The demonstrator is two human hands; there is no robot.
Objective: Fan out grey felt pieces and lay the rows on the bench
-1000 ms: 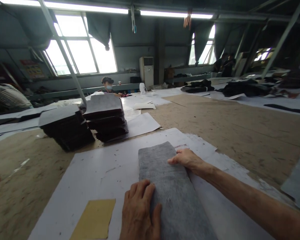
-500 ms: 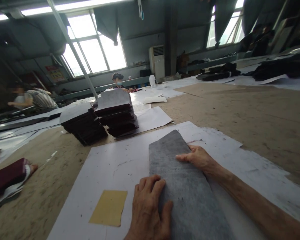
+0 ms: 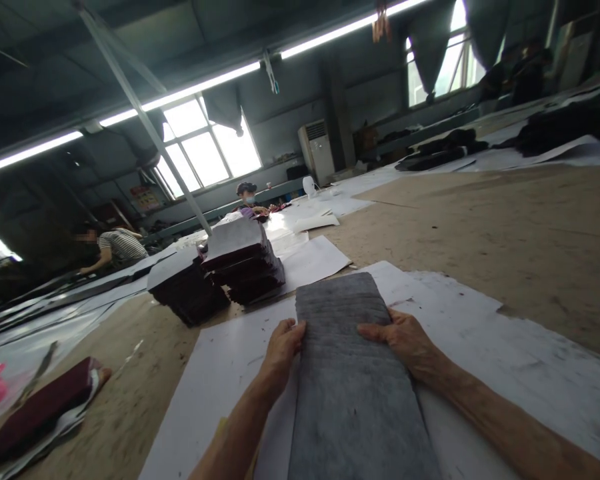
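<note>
A long grey felt-like fabric stack (image 3: 350, 373) lies on white paper (image 3: 460, 313) in front of me. My left hand (image 3: 280, 350) grips its left edge, fingers curled over the top. On the opposite side my right hand (image 3: 403, 337) holds the right edge, fingers bent onto the grey surface. Both hands sit near the far half of the piece, with my forearms running along its sides.
Two dark stacks of cut pieces (image 3: 215, 273) stand beyond the paper to the left. A maroon bundle (image 3: 45, 407) lies at the lower left. The brown table (image 3: 505, 220) stretches right. Two people (image 3: 247, 197) work at far tables.
My left hand slid from the near end of the grey piece up its left edge, level with the right hand. The view tilted and swung left; the tan card is now hidden under my left arm.
</note>
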